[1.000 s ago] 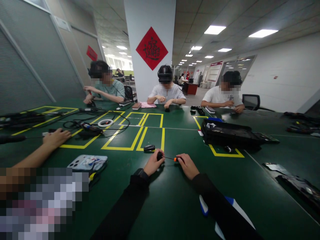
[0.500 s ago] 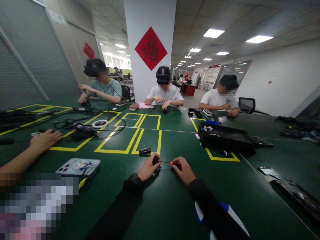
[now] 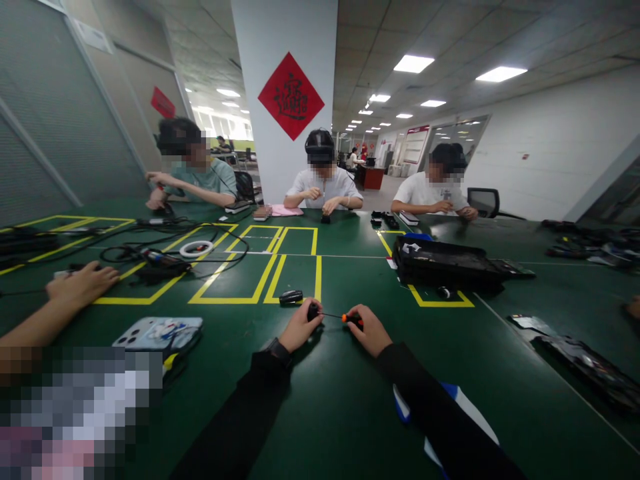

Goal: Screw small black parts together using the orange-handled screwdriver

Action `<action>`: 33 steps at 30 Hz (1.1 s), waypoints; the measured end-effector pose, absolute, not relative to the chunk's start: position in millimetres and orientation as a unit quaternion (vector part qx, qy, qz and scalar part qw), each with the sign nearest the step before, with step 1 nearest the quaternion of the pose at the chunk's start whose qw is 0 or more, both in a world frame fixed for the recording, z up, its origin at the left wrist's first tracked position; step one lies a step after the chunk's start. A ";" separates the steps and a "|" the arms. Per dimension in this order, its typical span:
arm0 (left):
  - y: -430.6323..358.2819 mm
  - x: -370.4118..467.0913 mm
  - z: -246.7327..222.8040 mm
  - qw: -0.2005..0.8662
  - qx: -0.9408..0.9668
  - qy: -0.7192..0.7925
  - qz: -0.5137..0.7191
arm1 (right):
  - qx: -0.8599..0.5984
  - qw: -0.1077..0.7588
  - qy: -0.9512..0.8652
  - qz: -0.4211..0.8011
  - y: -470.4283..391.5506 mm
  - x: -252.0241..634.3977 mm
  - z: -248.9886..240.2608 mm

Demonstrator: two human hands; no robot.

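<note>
My right hand (image 3: 370,331) is closed round the handle of a screwdriver (image 3: 354,321), black with an orange collar. Its thin shaft points left, the tip at a small black part (image 3: 313,311). That part is pinched in the fingers of my left hand (image 3: 299,328); its exact kind is too small to make out. Whether the tip sits in a screw cannot be seen. Just beyond my left hand, a glossy black piece (image 3: 291,297) lies on the green table (image 3: 330,400).
A phone in a pale blue case (image 3: 159,332) lies left, near a co-worker's hand (image 3: 83,285). Cables and a white ring (image 3: 196,249) lie beyond. At right are a black housing (image 3: 445,263) and an opened device (image 3: 590,367). A blue-white item (image 3: 467,413) is partly under my right sleeve.
The view has shifted slightly, so the surroundings appear a little further left. Both hands keep their hold, with the screwdriver still pointing at the black part.
</note>
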State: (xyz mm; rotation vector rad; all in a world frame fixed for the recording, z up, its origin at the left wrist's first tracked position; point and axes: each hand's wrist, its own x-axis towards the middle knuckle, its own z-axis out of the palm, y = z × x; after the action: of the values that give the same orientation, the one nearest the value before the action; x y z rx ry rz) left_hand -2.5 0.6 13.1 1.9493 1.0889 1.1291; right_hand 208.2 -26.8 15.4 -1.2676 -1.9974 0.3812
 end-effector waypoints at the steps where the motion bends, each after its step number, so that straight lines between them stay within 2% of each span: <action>1: 0.6 -2.6 12.9 0.313 0.741 0.412 0.427 | -0.493 0.362 -0.777 0.153 -26.8 208.2 14.8; 33: -0.7 -1.6 13.4 0.310 0.745 0.411 0.424 | -0.480 0.368 -0.788 0.118 -22.7 209.9 14.0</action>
State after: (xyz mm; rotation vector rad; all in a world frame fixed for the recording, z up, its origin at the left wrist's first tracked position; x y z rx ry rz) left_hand -1.6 -0.7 13.4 1.9687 1.0855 1.1201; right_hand 209.9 -22.7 14.0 -1.2324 -2.0232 0.3021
